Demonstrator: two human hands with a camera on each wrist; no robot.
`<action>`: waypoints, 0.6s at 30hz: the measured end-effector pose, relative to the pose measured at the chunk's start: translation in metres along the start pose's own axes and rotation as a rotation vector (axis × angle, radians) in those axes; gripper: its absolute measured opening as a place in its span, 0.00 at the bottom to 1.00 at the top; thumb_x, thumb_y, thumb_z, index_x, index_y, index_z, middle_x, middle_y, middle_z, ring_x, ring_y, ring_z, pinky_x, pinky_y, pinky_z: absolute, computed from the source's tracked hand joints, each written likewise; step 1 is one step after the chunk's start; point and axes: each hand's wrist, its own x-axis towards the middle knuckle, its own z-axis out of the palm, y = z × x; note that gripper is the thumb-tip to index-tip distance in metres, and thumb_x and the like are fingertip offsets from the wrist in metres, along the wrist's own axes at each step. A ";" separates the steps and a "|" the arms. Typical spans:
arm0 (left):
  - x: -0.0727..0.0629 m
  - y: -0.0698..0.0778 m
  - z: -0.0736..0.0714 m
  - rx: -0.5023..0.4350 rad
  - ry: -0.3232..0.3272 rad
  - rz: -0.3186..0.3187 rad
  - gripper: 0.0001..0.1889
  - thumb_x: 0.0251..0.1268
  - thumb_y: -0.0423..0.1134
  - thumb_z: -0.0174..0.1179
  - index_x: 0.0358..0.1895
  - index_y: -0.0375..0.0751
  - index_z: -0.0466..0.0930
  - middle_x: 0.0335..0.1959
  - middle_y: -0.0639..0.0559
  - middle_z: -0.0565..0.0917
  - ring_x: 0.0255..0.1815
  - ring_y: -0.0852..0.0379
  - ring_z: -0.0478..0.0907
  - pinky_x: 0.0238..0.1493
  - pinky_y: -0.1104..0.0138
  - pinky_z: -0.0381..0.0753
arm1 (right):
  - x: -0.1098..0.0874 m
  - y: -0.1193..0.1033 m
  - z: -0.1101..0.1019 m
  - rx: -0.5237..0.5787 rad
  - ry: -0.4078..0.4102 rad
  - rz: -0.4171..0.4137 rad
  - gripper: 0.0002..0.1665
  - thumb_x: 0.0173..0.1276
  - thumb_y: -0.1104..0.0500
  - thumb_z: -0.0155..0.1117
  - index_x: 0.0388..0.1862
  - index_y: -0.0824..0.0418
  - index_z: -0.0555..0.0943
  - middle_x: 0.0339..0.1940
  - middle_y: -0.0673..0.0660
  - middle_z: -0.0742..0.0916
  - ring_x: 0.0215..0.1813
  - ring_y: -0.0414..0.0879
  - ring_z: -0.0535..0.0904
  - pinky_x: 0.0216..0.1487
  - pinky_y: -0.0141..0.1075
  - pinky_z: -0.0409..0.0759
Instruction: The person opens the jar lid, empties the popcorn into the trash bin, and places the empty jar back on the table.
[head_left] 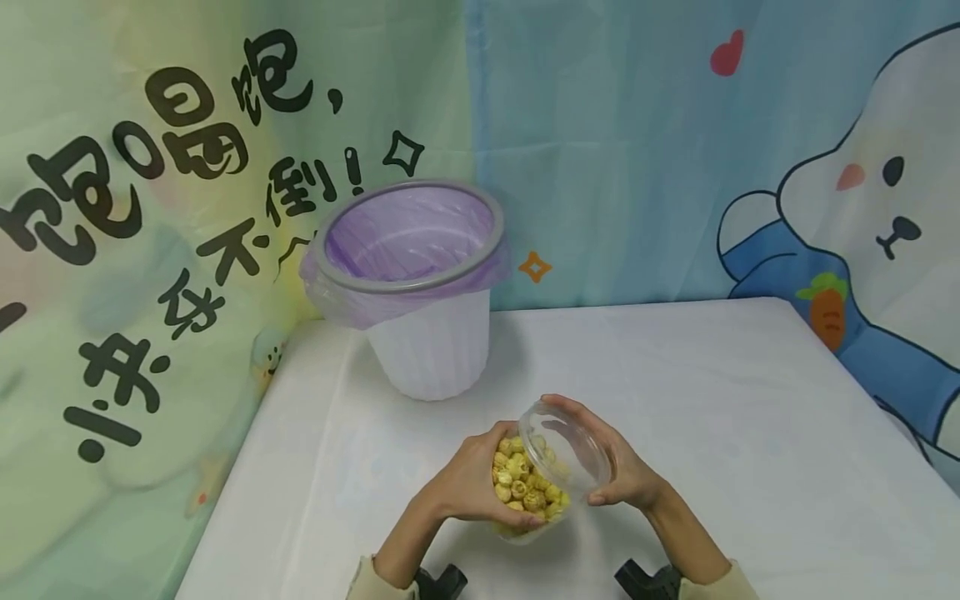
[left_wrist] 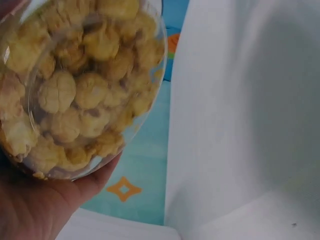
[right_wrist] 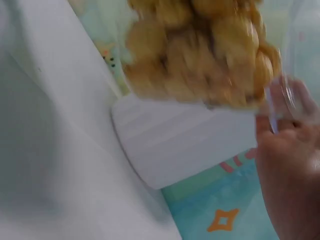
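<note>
Yellow popcorn (head_left: 517,475) fills a clear plastic jar (left_wrist: 85,100), which is tilted above the white table. My left hand (head_left: 480,483) grips the jar round its side, thumb toward the front. In the left wrist view the jar's round bottom faces the camera, with popcorn pressed against it. A clear round lid (head_left: 573,454) is tilted over the right part of the jar's mouth. My right hand (head_left: 618,458) holds this lid by its edge, between thumb and fingers. In the right wrist view, the right hand (right_wrist: 290,160) is beside the jar's popcorn-filled wall.
A white bin (head_left: 438,350) with a grey rim and purple liner bag (head_left: 412,233) stands behind the hands, to the left. The white table (head_left: 712,400) meets a printed cloth backdrop (head_left: 600,167) at the back and left.
</note>
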 end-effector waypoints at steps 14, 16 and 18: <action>0.001 0.007 -0.019 0.235 0.135 -0.069 0.56 0.28 0.57 0.76 0.65 0.37 0.58 0.55 0.49 0.72 0.54 0.57 0.71 0.54 0.63 0.73 | 0.009 -0.006 -0.002 -0.031 0.038 -0.045 0.63 0.57 0.41 0.65 0.72 0.69 0.37 0.74 0.65 0.46 0.74 0.51 0.39 0.68 0.34 0.53; 0.002 0.008 -0.019 0.313 0.157 -0.092 0.58 0.27 0.61 0.75 0.66 0.36 0.58 0.57 0.47 0.71 0.56 0.54 0.69 0.56 0.60 0.71 | 0.008 -0.004 0.001 -0.018 0.085 -0.021 0.62 0.58 0.42 0.65 0.73 0.68 0.39 0.74 0.64 0.47 0.74 0.50 0.41 0.68 0.34 0.55; 0.003 0.009 -0.018 0.359 0.168 -0.101 0.59 0.27 0.62 0.74 0.66 0.35 0.57 0.58 0.46 0.71 0.57 0.52 0.69 0.56 0.59 0.71 | 0.008 -0.003 0.005 -0.020 0.121 0.005 0.60 0.58 0.44 0.67 0.73 0.67 0.40 0.74 0.62 0.48 0.73 0.49 0.43 0.66 0.34 0.58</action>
